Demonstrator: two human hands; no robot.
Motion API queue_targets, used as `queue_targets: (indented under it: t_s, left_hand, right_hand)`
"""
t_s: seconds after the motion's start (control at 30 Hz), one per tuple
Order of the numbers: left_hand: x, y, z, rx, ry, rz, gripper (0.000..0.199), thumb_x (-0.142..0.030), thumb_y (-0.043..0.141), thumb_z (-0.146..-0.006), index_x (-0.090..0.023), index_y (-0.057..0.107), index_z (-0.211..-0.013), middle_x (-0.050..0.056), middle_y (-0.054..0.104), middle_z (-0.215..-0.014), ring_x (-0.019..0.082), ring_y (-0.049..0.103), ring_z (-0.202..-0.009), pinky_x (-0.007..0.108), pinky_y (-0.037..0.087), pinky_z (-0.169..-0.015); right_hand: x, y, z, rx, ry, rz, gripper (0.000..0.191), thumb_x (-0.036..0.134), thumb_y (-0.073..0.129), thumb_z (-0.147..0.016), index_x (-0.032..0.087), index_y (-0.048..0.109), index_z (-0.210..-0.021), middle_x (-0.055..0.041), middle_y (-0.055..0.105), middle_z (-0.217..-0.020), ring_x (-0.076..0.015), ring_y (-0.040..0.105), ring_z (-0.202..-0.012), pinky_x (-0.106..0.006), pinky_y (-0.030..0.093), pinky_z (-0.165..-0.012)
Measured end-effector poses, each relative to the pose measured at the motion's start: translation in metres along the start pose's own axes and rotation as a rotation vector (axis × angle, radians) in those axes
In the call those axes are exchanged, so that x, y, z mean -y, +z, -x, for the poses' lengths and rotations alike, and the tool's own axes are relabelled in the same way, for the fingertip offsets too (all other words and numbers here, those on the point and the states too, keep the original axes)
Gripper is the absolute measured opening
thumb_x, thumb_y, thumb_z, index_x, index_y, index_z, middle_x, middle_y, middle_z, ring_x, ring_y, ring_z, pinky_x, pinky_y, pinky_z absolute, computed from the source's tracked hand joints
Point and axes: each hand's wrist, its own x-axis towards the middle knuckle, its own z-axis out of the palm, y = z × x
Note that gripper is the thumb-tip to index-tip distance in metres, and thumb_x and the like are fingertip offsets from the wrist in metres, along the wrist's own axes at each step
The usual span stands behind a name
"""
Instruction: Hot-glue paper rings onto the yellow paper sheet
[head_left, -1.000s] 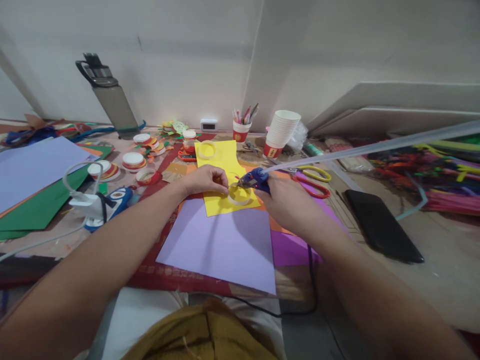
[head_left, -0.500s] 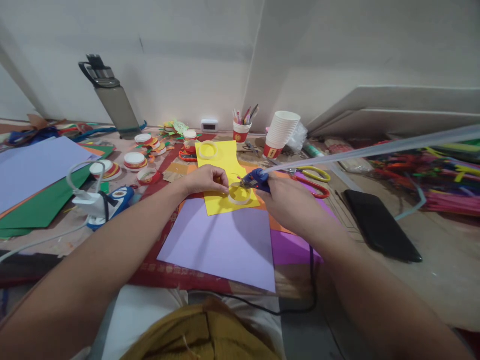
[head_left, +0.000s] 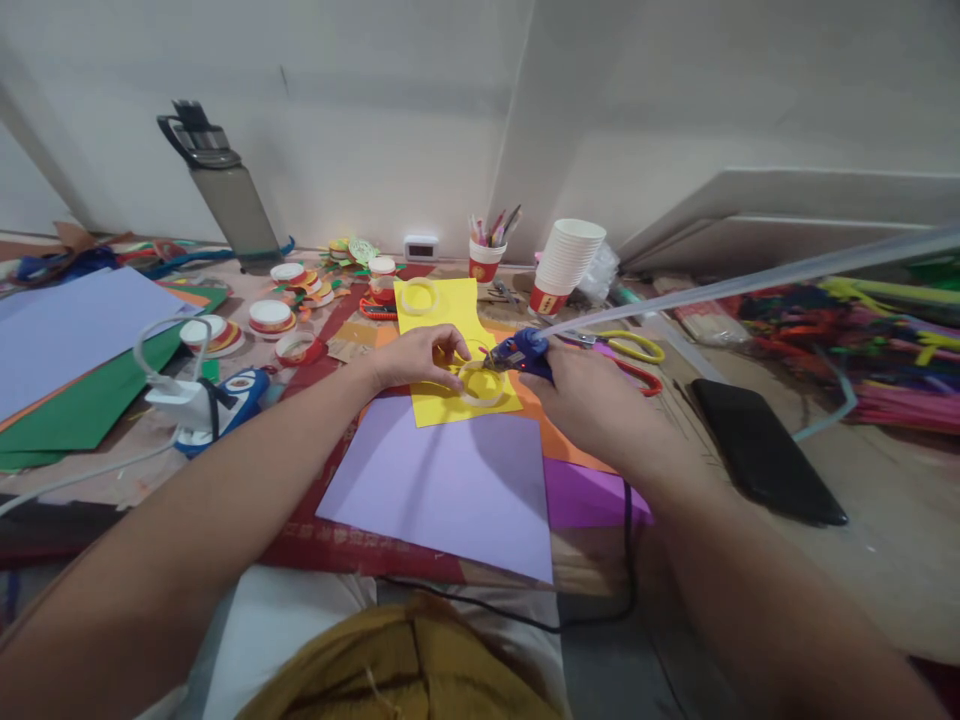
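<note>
A blue hot glue gun (head_left: pixel 525 350) is in my right hand (head_left: pixel 581 395), its nozzle pointing left over a white paper ring (head_left: pixel 491 399). From its back a long translucent glue stick (head_left: pixel 720 288) runs out to the right. The ring lies on a yellow sheet of paper (head_left: pixel 435 410). My left hand (head_left: pixel 420 357) rests at the ring's left side, thumb and fingers curved and apart, the thumb tip at the rim. A second pale ring (head_left: pixel 419 296) lies at the far end of the yellow sheet. Purple paper (head_left: pixel 442 485) is nearer to me.
Scissors with yellow handles (head_left: pixel 634 346) and a black phone (head_left: pixel 765 450) lie to the right. Stacked paper cups (head_left: pixel 568 265), a cup of pens (head_left: pixel 487 260) and a bottle (head_left: pixel 236 210) stand behind. A power strip (head_left: pixel 232 405) is at left. The glue gun's black cord (head_left: pixel 630 560) hangs at the front.
My left thumb and fingers have spread further apart. My right hand and the glue gun have shifted slightly right and up, the nozzle still near the ring.
</note>
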Motion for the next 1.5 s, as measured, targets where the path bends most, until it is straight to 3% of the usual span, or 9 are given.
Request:
queue_targets:
  t_s: [0.23, 1.03, 1.5]
  left_hand:
    - [-0.0042, 0.0016, 0.0015, 0.025, -0.015, 0.019, 0.047, -0.038, 0.084, -0.057, -0.018, 0.063, -0.094, 0.002, 0.067, -0.095, 0.014, 0.06, -0.082, 0.029, 0.047, -0.075]
    - [-0.0046, 0.002, 0.0004, 0.019, -0.01, -0.028, 0.044, -0.039, 0.083, -0.058, -0.018, 0.065, -0.093, 0.003, 0.07, -0.098, 0.016, 0.062, -0.086, 0.03, 0.048, -0.08]
    - [-0.0052, 0.001, 0.001, 0.025, -0.016, -0.064, 0.044, -0.039, 0.082, -0.06, -0.018, 0.066, -0.095, 0.001, 0.068, -0.093, 0.015, 0.06, -0.084, 0.029, 0.046, -0.076]
  right_hand:
    - [0.0012, -0.0034, 0.0034, -0.01, -0.014, 0.074, 0.027, 0.033, 0.045, -0.095, 0.016, 0.061, -0.11, -0.0122, 0.071, -0.099, -0.0252, 0.065, -0.088, -0.03, 0.038, -0.065]
    - [0.0007, 0.0059, -0.0034, -0.011, -0.069, -0.12, 0.023, 0.029, 0.051, -0.092, 0.016, 0.065, -0.105, -0.0122, 0.072, -0.104, -0.0262, 0.065, -0.094, -0.03, 0.042, -0.072]
    - [-0.0007, -0.0006, 0.0016, -0.026, -0.038, 0.016, 0.027, 0.03, 0.047, -0.093, 0.017, 0.064, -0.11, -0.0121, 0.071, -0.106, -0.0267, 0.066, -0.093, -0.03, 0.041, -0.069]
